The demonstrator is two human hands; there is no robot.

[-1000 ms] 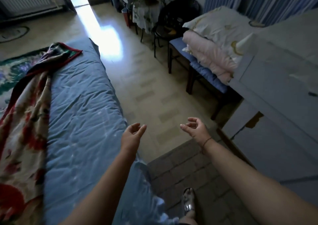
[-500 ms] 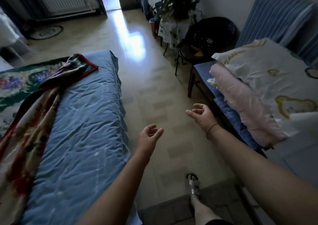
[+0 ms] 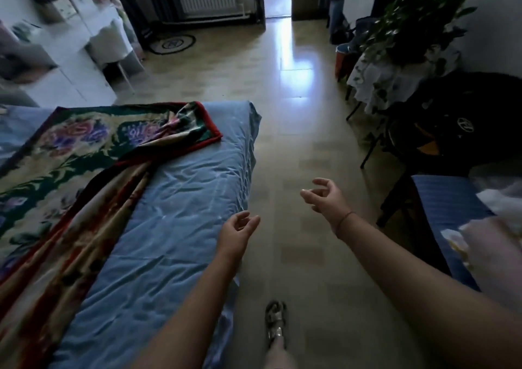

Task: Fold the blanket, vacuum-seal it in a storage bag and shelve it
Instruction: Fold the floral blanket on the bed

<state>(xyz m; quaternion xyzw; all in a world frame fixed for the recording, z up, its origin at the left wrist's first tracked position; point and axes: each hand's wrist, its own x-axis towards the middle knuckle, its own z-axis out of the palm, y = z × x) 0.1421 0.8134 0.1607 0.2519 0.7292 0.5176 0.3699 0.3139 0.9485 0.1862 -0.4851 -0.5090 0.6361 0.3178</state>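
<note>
Two bare hands hang in the air, holding nothing: the left hand (image 3: 237,231) over the bed's (image 3: 175,227) right edge, the right hand (image 3: 327,196) above the floor (image 3: 296,148), fingers loosely curled. One flowered blanket (image 3: 84,154) lies rumpled along the bed's left side.

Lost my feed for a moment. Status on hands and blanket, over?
Left hand open, empty, at the bed's edge. Right hand open, empty, above the floor. Blanket unfolded, rumpled on the bed. Only bare sheet between hands and blanket.
</note>
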